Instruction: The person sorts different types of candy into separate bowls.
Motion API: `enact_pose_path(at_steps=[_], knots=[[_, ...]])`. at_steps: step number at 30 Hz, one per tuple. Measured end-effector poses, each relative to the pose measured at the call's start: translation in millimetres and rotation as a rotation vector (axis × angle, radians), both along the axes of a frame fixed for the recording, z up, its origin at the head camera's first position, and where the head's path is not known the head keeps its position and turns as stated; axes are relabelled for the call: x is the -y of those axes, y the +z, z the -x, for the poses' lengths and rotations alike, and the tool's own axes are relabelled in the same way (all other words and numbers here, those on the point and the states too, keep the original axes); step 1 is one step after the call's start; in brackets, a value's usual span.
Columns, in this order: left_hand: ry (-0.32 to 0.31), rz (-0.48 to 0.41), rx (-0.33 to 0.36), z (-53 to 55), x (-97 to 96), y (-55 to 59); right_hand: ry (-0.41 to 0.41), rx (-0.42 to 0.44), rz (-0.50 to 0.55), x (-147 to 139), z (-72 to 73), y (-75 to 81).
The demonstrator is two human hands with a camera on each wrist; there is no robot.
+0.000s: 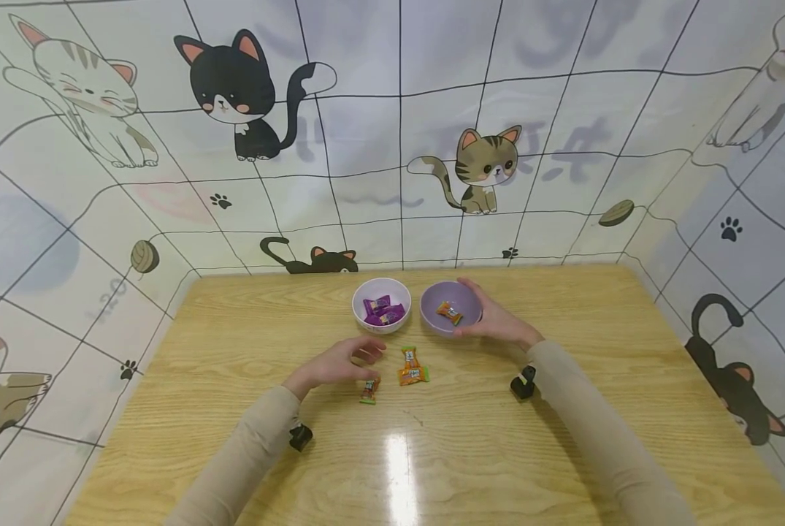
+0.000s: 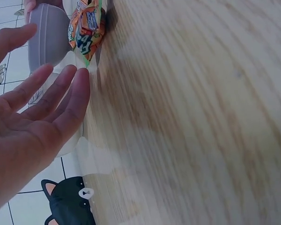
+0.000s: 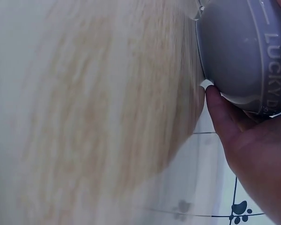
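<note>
My right hand (image 1: 497, 320) grips the side of a purple bowl (image 1: 429, 321), thumb at the near side and fingers at the far rim. One orange-wrapped candy (image 1: 449, 313) lies inside it. In the right wrist view, raised lettering shows on the bowl's wall (image 3: 234, 51). My left hand (image 1: 336, 363) hovers low over the table, its fingers loosely bent and holding nothing. Just under its thumb lies an orange-and-green candy (image 1: 369, 391). To its right are two more such candies, one upright (image 1: 410, 357) and one sideways (image 1: 413, 375).
A white bowl (image 1: 359, 315) holding purple-wrapped candies (image 1: 385, 314) stands left of the purple bowl. The wooden table (image 1: 234, 321) meets a wall covering (image 1: 379, 197) printed with cats just behind the bowls. Similar coverings rise at both sides.
</note>
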State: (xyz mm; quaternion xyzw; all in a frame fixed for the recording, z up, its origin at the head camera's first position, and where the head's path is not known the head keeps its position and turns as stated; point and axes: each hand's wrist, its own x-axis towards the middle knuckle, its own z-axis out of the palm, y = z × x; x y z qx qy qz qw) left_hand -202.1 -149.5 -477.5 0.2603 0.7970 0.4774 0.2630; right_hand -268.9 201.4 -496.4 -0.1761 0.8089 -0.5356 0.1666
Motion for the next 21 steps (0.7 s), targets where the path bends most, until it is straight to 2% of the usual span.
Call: enact_pose_path(at_steps=[6,16,21], knots=[[-0.025,0.021,-0.042,1.2,3.2,-1.6,0.020,0.005,-0.021,4,1.6,1.1],[-0.063,0.107,-0.088,2.0,2.2,-3.2,0.060,0.002,0.010,8,7.0,1.9],[-0.075,0.114,-0.098,1.7,3.6,-4.3,0.091,-0.003,0.026,8,10.4,1.1]])
